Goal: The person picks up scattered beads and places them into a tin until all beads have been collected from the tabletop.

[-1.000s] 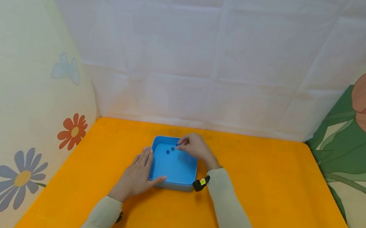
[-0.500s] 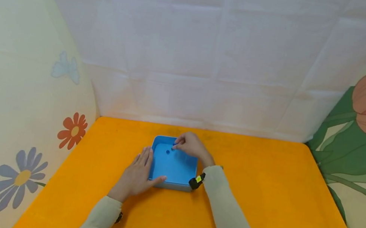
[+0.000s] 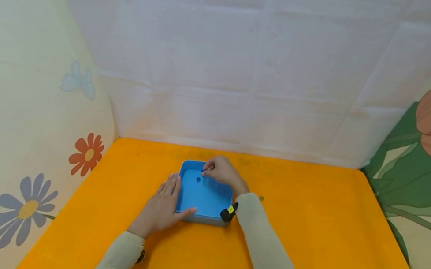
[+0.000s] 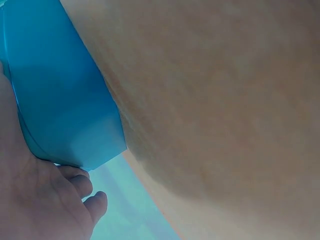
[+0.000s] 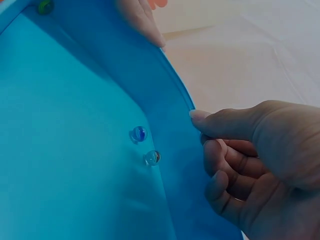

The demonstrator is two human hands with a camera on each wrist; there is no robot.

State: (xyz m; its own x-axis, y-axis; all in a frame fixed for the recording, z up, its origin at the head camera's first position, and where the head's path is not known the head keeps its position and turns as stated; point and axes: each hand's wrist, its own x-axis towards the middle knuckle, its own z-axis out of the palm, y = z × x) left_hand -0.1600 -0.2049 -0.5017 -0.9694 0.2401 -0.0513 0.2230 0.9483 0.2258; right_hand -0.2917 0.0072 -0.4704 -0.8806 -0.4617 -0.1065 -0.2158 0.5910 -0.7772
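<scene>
A square blue plastic box (image 3: 204,197) stands on the table. My left hand (image 3: 160,208) lies against its left wall with straight fingers, the thumb over the near rim. Above the far part of the box, my right hand (image 3: 222,171) pinches a small dark blue marble (image 3: 203,170) between thumb and fingertips; the fingers hide most of it. In the right wrist view, a blue-swirled marble (image 5: 139,133) and a clear marble (image 5: 153,157) lie on the box floor beside the wall. A green marble (image 5: 45,6) sits in a box corner in that view.
The table (image 3: 332,227) has an orange cover and ends at a white cloth backdrop (image 3: 247,67). Another small marble (image 3: 261,198) lies on the cover, right of the box. Flower-printed cloths hang at both sides.
My right hand has moved slightly left over the box, its fingertips now over the clear marble. The small marble right of the box has come into view past the sleeve. My left hand stays still.
</scene>
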